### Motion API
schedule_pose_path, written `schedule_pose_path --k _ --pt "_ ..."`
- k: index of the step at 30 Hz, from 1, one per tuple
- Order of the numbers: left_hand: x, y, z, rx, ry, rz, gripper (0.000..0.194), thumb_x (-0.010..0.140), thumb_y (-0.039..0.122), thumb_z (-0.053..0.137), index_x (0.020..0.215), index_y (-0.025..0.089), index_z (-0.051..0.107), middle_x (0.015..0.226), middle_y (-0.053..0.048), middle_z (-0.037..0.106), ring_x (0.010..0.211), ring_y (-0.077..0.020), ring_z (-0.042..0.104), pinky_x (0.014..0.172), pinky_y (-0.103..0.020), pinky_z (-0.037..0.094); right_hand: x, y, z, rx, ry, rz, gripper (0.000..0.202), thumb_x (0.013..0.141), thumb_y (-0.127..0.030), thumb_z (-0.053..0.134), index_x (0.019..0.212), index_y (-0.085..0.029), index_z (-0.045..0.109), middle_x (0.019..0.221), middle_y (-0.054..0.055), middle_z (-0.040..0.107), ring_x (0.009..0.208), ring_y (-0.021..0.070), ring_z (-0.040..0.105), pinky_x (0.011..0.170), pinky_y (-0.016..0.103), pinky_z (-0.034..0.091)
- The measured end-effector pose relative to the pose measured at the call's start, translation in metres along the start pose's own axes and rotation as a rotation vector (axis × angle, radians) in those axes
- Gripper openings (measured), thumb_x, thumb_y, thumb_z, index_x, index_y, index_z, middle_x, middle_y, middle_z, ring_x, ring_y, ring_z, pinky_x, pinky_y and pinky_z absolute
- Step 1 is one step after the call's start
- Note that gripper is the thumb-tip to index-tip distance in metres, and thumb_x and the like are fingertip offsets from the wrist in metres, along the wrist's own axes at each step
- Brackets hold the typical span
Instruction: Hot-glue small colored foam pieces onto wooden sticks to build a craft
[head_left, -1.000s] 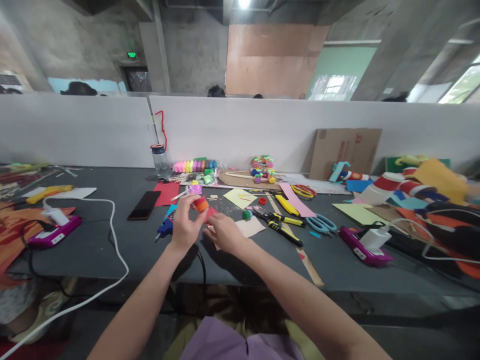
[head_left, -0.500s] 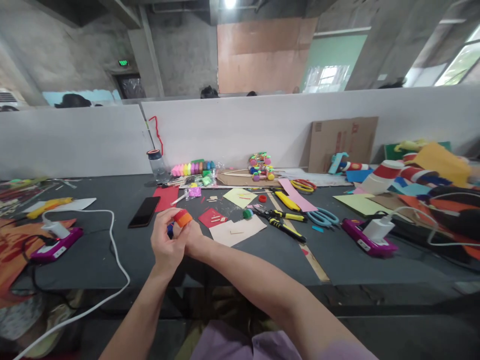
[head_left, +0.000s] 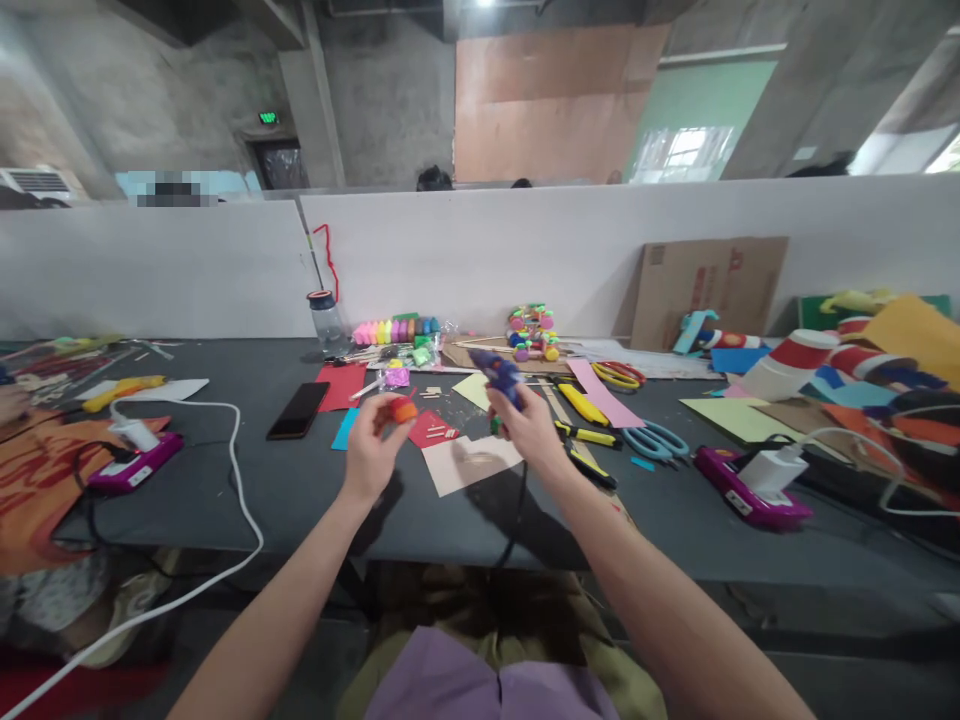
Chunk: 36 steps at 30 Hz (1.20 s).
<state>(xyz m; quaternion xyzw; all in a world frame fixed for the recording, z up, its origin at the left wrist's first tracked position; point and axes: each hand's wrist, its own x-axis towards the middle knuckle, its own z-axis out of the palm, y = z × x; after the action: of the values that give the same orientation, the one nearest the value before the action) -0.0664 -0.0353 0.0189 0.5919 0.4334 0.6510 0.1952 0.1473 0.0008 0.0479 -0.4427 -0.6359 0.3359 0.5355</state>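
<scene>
My left hand (head_left: 373, 450) pinches a small round red-and-orange piece (head_left: 403, 409) above the dark table. To its right, my right hand (head_left: 525, 420) is wrapped round a blue hot glue gun (head_left: 499, 375), its nozzle pointing up and away to the left. A black cord (head_left: 517, 510) hangs below that hand. Between and beyond the hands lie a cream sheet (head_left: 457, 475), a red paper square (head_left: 429, 424) with short wooden sticks on it, and a pale yellow sheet (head_left: 470, 389) partly hidden by the glue gun. A blue paper (head_left: 343, 430) lies beside my left hand.
A phone (head_left: 298, 410) and a purple power strip (head_left: 135, 465) lie on the left. At right are yellow-handled pliers (head_left: 589, 433), blue scissors (head_left: 656, 441) and another power strip (head_left: 750, 490). Coloured clay pots (head_left: 395, 330) stand along the white partition (head_left: 465, 240).
My hands have parted: the right has moved right, bringing the glue gun into clear view, while the left keeps the red-and-orange piece. The blue paper now shows. The view has shifted slightly.
</scene>
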Motion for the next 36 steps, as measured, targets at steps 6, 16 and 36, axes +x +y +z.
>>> schedule_pose_path --k 6,16,36 --pt "0.014 -0.026 0.043 -0.029 -0.285 -0.17 0.032 0.072 0.024 0.066 0.101 0.016 0.055 0.099 -0.008 0.066 0.09 -0.0187 0.065 0.083 -0.034 0.052 -0.024 0.026 -0.032 0.323 -0.092 0.151 0.047 0.078 -0.063 0.049 0.087 -0.017 0.058 0.069 0.001 0.058 0.043 0.007 0.04 0.037 0.021 0.024" --pt "0.019 -0.056 0.047 -0.046 -0.266 -0.169 0.03 0.071 0.016 0.06 0.1 0.017 0.054 0.099 -0.007 0.066 0.091 -0.0187 0.065 0.082 -0.034 0.052 -0.036 0.023 -0.037 0.202 -0.316 0.167 0.046 0.086 -0.061 0.039 0.084 -0.019 0.058 0.049 -0.002 0.046 0.041 0.0107 0.036 0.041 0.026 0.026" --pt "0.018 -0.051 0.042 0.036 -0.292 0.01 0.03 0.072 0.009 0.056 0.099 0.02 0.061 0.106 -0.005 0.061 0.093 -0.0161 0.06 0.084 -0.031 0.048 -0.037 0.042 -0.028 0.179 -0.37 0.151 0.036 0.083 -0.05 0.053 0.078 -0.015 0.056 0.051 -0.004 0.047 0.043 0.0073 0.039 0.043 0.022 0.027"
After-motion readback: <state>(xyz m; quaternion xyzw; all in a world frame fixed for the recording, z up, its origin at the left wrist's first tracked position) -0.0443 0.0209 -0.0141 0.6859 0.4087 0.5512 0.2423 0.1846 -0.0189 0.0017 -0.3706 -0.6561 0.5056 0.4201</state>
